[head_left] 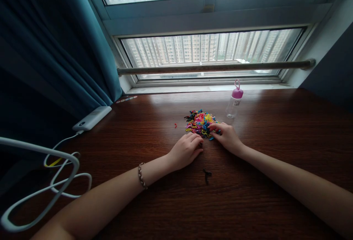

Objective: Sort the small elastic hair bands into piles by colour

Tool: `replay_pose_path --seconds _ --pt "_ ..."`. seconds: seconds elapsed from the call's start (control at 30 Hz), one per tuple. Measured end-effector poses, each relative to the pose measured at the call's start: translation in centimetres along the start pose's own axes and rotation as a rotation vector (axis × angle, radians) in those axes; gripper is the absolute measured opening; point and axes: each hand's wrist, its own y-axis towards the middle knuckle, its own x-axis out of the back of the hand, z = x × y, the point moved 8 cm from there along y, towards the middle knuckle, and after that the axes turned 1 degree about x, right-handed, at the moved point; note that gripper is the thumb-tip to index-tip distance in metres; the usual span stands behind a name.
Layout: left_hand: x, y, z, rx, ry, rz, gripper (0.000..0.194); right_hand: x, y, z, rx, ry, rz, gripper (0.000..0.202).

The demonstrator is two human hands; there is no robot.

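Note:
A heap of small colourful bands or clips [200,122] lies on the dark brown wooden table [154,122]. My right hand [226,136] reaches into the heap's right side, its thumb and fingers apart around some dark blue and black pieces. At the heap's near left edge rests my left hand [187,150], fingers curled, with something small and dark by the fingertips that is too small to name. A few dark pieces [206,176] lie nearer to me, below the hands. One small red piece [175,125] sits apart, left of the heap.
A clear bottle with a pink lid [237,93] stands behind my right hand. At the left are a white power bank [93,118] and a looped white cable [67,155]. A blue curtain [82,49] hangs there. The window and its rail [215,68] are behind the table.

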Motion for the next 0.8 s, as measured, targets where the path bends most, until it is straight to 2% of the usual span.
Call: replay_pose_path --seconds 0.13,0.27,0.47,0.6,0.7,0.8 --pt "-0.6 0.1 0.8 0.009 0.013 0.015 0.015 0.1 0.0 0.0 0.003 0.008 -0.005 0.021" --pt "-0.3 0.0 0.6 -0.021 -0.108 0.0 0.017 0.2 0.0 0.1 0.007 0.042 -0.031 0.021" --pt "-0.4 -0.8 -3.2 -0.196 -0.449 0.148 0.013 0.8 0.0 0.6 0.027 0.104 -0.073 0.016" --pt "-0.7 -1.4 -5.2 -0.319 -0.485 0.209 0.011 1.1 0.0 0.9 0.045 0.106 -0.091 0.014" --pt "-0.5 -1.1 -4.5 -0.246 -0.495 0.159 0.012 1.3 0.0 0.7 0.031 0.108 -0.115 0.012" --pt "0.6 -0.4 -2.0 -0.129 -0.436 0.022 0.014 1.6 0.0 0.9 0.033 0.14 -0.143 0.011"
